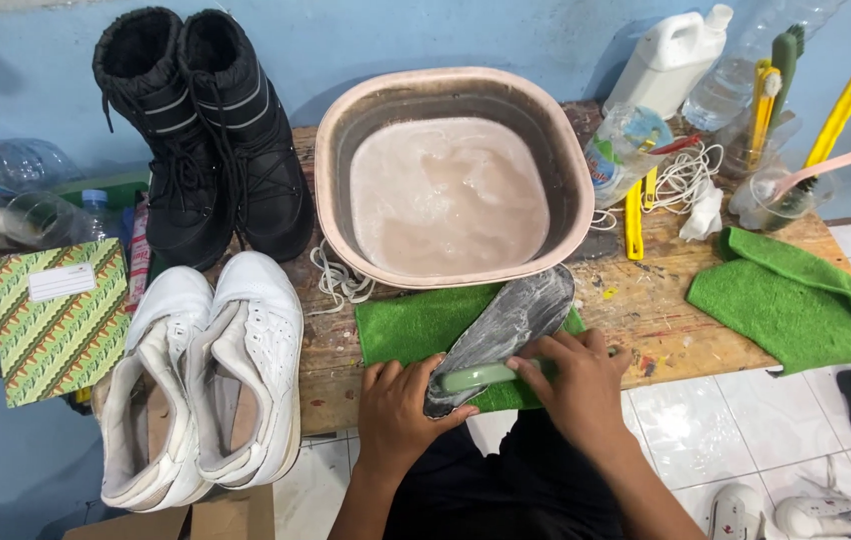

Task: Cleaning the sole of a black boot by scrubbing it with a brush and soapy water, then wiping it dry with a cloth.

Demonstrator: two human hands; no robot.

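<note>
Two bare hands work at the near edge of a worn wooden table (706,330). A grey shoe insole (506,325), filmed with soapy lather, lies slantwise on a green cloth (406,325), its toe end just beside the basin. The left hand (401,415) presses down on the insole's heel end, fingers spread and gripping its edge. The right hand (576,375) is clenched round the pale green handle of a brush (481,376), which lies across the insole near the heel. Just beyond sits a pink-rimmed basin (341,130) of cloudy water. To the left stand a pair of white sneakers (211,370) without laces, and behind them a pair of black lace-up boots (211,130). White shoelaces (336,280) lie coiled between sneakers and basin. A second green cloth (796,300) lies folded at the right, and a white plastic jug (671,55) stands at the back
</note>
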